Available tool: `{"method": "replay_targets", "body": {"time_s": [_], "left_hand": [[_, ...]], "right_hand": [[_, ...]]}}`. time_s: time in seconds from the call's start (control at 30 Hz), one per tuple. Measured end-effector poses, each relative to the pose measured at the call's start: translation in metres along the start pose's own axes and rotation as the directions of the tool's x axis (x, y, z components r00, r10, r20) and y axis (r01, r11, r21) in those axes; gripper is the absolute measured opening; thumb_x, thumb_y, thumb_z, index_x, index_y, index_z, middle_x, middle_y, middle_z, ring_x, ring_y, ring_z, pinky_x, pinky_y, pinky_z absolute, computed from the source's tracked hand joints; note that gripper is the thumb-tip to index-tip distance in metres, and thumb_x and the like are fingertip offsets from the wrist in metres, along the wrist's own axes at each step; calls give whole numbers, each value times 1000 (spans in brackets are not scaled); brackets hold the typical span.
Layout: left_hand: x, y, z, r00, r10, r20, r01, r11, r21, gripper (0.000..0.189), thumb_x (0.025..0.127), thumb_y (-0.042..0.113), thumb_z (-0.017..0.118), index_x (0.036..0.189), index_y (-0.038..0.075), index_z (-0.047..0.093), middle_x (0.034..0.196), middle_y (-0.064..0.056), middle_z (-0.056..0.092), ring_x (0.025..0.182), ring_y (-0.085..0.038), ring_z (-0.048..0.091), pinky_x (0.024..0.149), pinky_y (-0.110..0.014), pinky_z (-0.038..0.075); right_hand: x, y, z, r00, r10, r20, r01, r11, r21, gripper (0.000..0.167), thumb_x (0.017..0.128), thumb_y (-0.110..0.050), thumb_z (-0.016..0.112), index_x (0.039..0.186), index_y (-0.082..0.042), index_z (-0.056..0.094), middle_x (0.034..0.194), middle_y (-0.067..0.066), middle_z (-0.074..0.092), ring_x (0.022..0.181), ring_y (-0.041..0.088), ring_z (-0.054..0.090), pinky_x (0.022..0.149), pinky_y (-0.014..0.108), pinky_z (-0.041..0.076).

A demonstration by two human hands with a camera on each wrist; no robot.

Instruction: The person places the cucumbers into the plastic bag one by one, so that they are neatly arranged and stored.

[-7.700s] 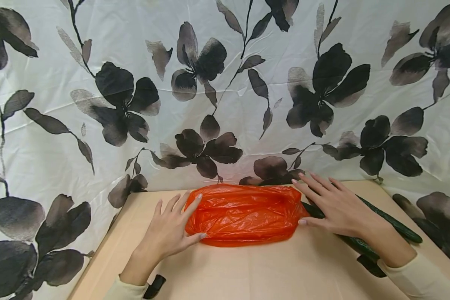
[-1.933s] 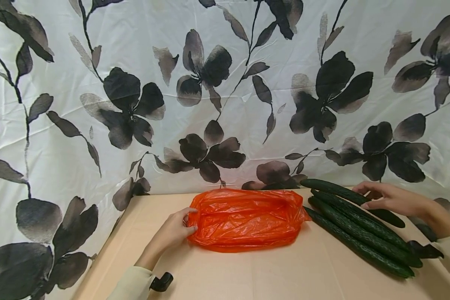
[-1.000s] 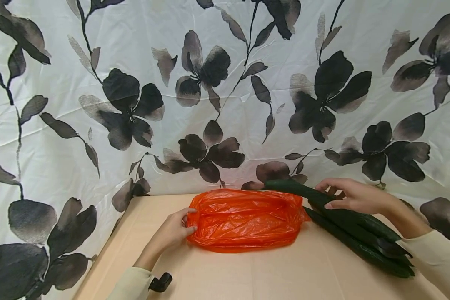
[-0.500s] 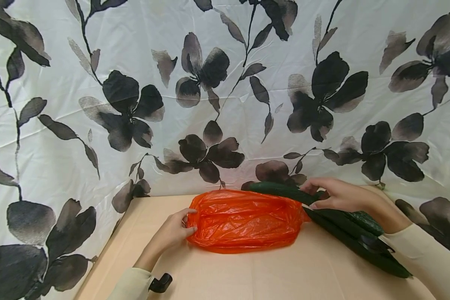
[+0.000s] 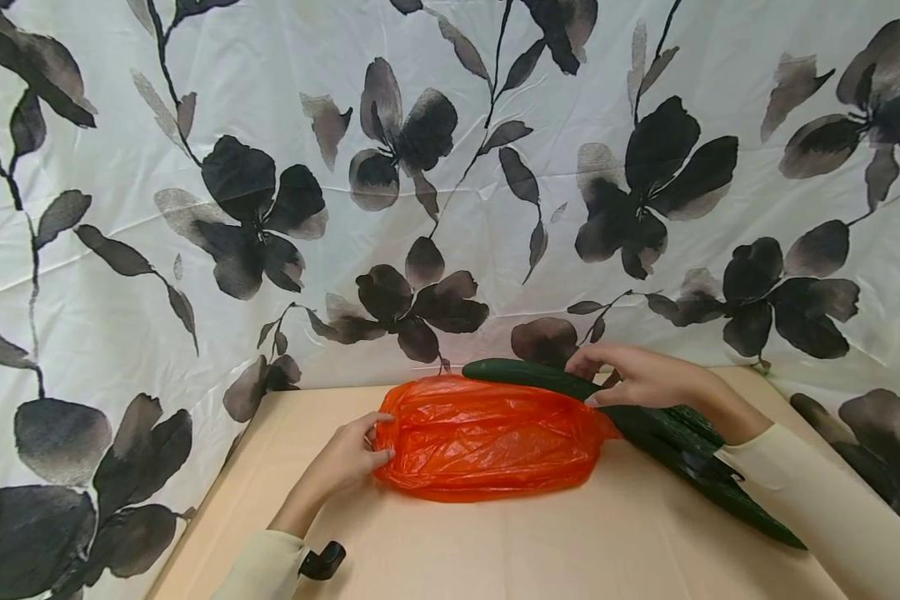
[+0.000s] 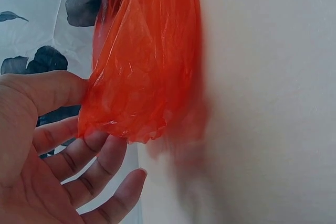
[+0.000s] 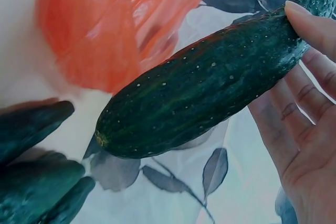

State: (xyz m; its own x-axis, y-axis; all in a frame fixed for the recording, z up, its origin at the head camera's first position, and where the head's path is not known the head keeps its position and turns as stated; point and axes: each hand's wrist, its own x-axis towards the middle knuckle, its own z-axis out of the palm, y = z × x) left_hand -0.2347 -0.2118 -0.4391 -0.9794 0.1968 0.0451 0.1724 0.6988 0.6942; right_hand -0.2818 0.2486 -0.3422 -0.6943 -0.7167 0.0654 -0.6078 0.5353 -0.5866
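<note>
A crumpled red plastic bag [image 5: 487, 442] lies across the far part of the table. My left hand [image 5: 348, 450] pinches its left end between thumb and fingers; in the left wrist view the thin film [image 6: 142, 61] hangs at the fingertips. A long dark green cucumber [image 5: 521, 372] is in my right hand [image 5: 648, 377], held by thumb and fingers. Its far end reaches over the bag's back edge. In the right wrist view the cucumber [image 7: 194, 93] shows small pale bumps, and the bag lies behind it. Whether the bag has an opening there is hidden.
More cucumbers [image 5: 757, 508] lie at the bag's right, partly under my right forearm; their ends [image 7: 37, 129] show in the right wrist view. A floral cloth [image 5: 495, 192] hangs behind the pale table [image 5: 480, 550].
Both hands were spread at the bag's ends at first. Later my right hand took the rearmost cucumber and carried it left to the bag's back edge. My left hand stays at the bag's left end.
</note>
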Motion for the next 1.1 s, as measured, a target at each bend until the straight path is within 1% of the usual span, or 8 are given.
{"method": "replay_targets", "body": {"time_s": [0.1,0.3,0.4,0.57,0.67,0.77,0.9,1.1], "left_hand": [[1,0,1,1000,-7,-5,7,1000,2,50,84,4,78,132,6,63,85,-6,56,75,-18,54,63,-29,48],[3,-1,4,1000,-17,-14,17,1000,9,51,84,4,78,132,6,63,85,-5,55,75,-18,54,63,-29,48],[4,-1,5,1000,-19,-15,19,1000,10,51,84,5,78,133,7,62,85,-5,55,75,-18,54,63,-28,49],[5,-1,7,999,-30,-20,30,1000,5,51,84,5,78,132,8,63,86,-5,56,76,-19,55,63,-29,49],[5,-2,7,999,-27,-23,27,1000,14,50,83,5,78,131,8,63,86,-6,56,76,-19,54,62,-29,49],[4,-2,6,999,-25,-21,26,1000,15,50,83,5,79,131,7,63,86,-7,56,75,-19,54,61,-28,49],[5,-2,7,999,-31,-18,31,1000,4,51,83,4,78,131,8,63,87,-6,56,75,-19,54,61,-28,49],[5,-2,7,1000,-17,-20,17,1000,0,51,82,3,78,131,7,63,86,-6,56,75,-19,54,61,-29,49]], "right_hand": [[11,-3,1,1000,-20,7,20,1000,20,41,90,-17,77,127,-17,60,120,0,63,110,22,61,86,30,58],[29,-6,6,998,-47,29,47,999,4,43,89,-25,78,127,-17,61,122,-1,64,112,21,62,88,33,58],[36,-6,9,997,-66,39,65,998,20,42,90,-24,78,128,-15,61,122,0,64,112,23,62,88,34,58],[47,-5,17,995,-90,37,91,996,-18,40,89,-21,78,127,-19,62,121,-3,65,110,19,62,89,35,58],[54,-8,24,994,-94,52,96,995,-30,41,89,-22,77,127,-21,62,123,-3,64,111,18,62,90,37,57],[60,-9,32,992,-103,73,105,994,-25,42,90,-24,77,129,-20,61,129,0,63,116,21,61,91,40,57],[66,-9,42,988,-116,98,118,993,-19,42,91,-25,76,129,-19,59,133,1,61,117,21,60,91,38,57],[74,-6,57,982,-131,137,132,991,-2,41,91,-18,76,128,-19,58,124,-4,61,112,17,60,90,35,56]]}}
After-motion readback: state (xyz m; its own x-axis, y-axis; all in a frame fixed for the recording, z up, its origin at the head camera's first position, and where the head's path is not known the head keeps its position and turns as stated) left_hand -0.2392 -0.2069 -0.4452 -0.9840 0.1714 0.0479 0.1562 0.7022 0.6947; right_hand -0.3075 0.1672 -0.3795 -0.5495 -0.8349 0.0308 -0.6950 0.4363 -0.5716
